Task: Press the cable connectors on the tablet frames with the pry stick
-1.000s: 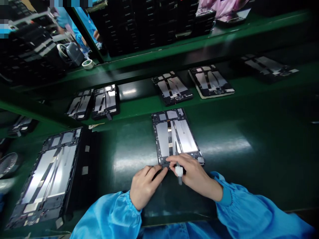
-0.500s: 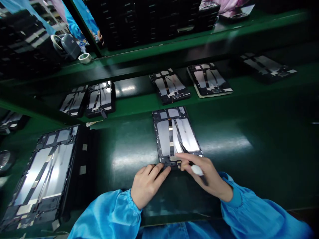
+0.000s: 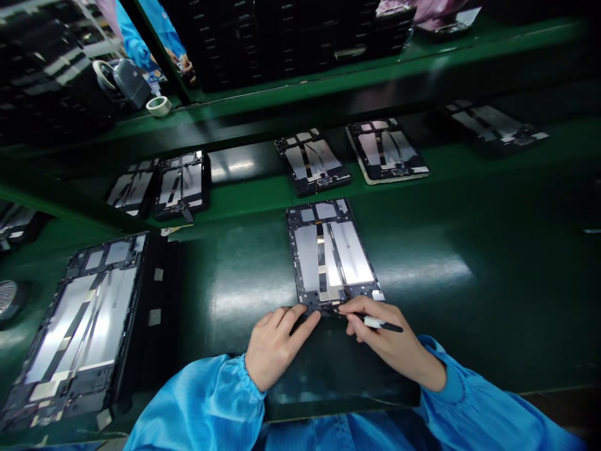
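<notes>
An opened tablet [image 3: 307, 263] lies on the green bench in front of me, its silver inside and dark ribbon cables facing up. My left hand [image 3: 277, 344] grips its near left corner, thumb on the bottom edge and fingers at the side. Between the thumb and fingers of my right hand [image 3: 387, 335] is a slim black pen-like tool [image 3: 375, 322] with a white band. Its tip points left at the tablet's bottom edge, close to my left thumb; the exact contact is too small to make out.
A stack of opened tablets [image 3: 84, 326] stands at the left. More tablets [image 3: 312, 160] lie along the sunken strip behind. On the shelf is a tape roll [image 3: 158, 106] near dark stacked trays [image 3: 291, 44]. A co-worker's blue sleeve [image 3: 141, 31] shows beyond a green post.
My right hand has drawn toward me, and the tool has swung from pointing up over the tablet's inside to lying nearly level at its bottom edge. My left hand stays put.
</notes>
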`<state>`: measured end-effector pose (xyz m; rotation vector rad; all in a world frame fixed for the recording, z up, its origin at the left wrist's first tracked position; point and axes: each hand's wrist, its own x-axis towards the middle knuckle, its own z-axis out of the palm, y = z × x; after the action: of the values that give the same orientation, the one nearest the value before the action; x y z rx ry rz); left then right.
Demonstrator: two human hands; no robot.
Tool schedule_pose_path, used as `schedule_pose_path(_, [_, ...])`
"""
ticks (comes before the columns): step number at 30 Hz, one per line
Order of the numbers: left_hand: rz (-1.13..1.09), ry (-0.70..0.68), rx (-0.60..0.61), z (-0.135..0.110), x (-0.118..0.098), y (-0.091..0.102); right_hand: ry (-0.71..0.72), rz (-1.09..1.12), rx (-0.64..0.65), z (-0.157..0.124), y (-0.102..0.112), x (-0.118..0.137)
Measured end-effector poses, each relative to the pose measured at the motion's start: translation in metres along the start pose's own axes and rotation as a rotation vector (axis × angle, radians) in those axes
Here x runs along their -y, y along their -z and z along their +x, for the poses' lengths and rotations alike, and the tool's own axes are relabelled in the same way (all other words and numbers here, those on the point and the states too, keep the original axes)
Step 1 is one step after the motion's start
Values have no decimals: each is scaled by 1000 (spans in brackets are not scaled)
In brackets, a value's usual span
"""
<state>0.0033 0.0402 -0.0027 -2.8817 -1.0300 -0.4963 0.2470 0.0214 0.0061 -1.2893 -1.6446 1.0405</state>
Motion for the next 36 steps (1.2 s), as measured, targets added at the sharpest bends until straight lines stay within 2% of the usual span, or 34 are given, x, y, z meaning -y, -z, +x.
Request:
schedule_pose_path(6, [-39,-32,-22,-1,5,0,-76,43,-52,-5,8,-9])
schedule_pose_path(10, [-86,-58,-54,-5,9,0,-42,126,61,-3,2,-5])
schedule_pose_path(14, [-98,-47,-62,-4,11,-1,45,93,147,4,-2,5])
schedule_pose_path(17, [-97,-47,-61,-2,12,0,59,75,181,8,-1,10])
schedule_pose_path(19, [-92,-37,-61,-3,9,2,12,90,193,8,1,11])
schedule_pose_path(21, [-103,-43,-57,-10,1,5,-95,140,184,4,3,11])
schedule_pose_path(24, [-174,-128,-7,-24,-15,8,-254,234,170,-7,6,8])
schedule_pose_path(26, [-192,-178,47,-30,-24,9,-305,254,202,-17,8,7])
schedule_pose_path(29, [-151,-209,96,-32,-29,7,-314,155,273,-28,8,6])
schedule_pose_path(33, [-176,-291,46,-28,-31,5,-203,-73,303,-30,8,9])
schedule_pose_path(36, [-188,-298,53,-27,-34,3,-147,-144,332,-27,5,10])
